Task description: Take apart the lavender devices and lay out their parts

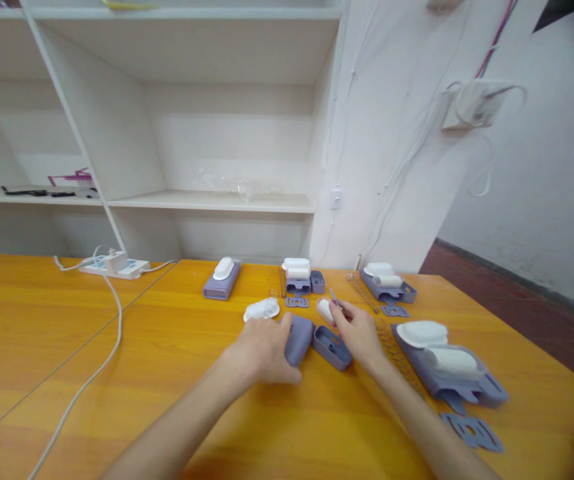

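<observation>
My left hand (263,348) grips a lavender plastic housing (299,339) that rests on the orange table (167,353). My right hand (359,331) pinches a thin tool (334,297), its tip at a small white part (324,309). An open lavender shell (332,347) lies between the two hands. A white oval cover (261,309) sits just beyond my left hand.
Sets of lavender and white parts stand at the back (223,279), (299,275), (385,282) and at the right (449,369). Flat lavender plates (471,430) lie near the right edge. A power strip (114,265) with a white cable (109,333) lies at the left. White shelves (207,199) rise behind the table.
</observation>
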Demonstrator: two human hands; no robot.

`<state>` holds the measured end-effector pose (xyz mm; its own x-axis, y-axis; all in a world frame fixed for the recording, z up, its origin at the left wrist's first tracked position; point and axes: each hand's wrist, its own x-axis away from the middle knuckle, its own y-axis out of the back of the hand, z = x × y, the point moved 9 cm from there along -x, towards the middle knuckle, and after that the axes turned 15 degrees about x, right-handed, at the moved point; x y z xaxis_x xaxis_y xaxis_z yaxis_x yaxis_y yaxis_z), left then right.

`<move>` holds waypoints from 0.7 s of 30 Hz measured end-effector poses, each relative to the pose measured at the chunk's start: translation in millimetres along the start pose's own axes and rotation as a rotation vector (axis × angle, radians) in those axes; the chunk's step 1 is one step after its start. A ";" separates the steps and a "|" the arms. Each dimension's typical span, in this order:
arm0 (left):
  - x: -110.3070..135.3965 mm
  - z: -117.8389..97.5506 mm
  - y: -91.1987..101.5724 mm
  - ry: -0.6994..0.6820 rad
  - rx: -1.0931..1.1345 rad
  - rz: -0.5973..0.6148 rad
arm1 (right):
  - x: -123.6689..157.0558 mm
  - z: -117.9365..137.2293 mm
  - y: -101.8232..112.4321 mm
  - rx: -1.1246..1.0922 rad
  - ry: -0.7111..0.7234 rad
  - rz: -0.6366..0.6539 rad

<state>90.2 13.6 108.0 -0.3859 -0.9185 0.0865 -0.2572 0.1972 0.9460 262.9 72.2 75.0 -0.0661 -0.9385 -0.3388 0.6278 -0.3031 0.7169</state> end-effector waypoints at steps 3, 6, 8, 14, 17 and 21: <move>13.9 13.3 25.2 -0.063 0.196 0.061 | -0.4 -3.4 0.4 0.023 -0.007 -0.003; 28.1 42.3 45.4 0.009 0.260 0.060 | -0.9 -8.3 1.3 0.045 -0.016 -0.023; 36.7 72.4 55.4 0.126 0.158 -0.039 | -1.5 -11.5 0.9 0.048 -0.018 -0.032; 57.2 159.5 36.7 0.404 -0.112 -0.113 | -1.7 -15.7 -2.6 0.070 -0.025 -0.035; 60.7 182.1 25.3 0.464 -0.121 -0.097 | 0.5 -11.6 -1.7 0.100 -0.005 -0.041; 63.8 188.2 19.7 0.520 -0.091 -0.044 | 3.6 -3.6 2.7 0.196 0.050 -0.056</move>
<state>-106.3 23.4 73.4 0.1196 -0.9786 0.1677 -0.1766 0.1453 0.9735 267.1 68.6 73.5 -0.0552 -0.9114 -0.4078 0.4609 -0.3856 0.7993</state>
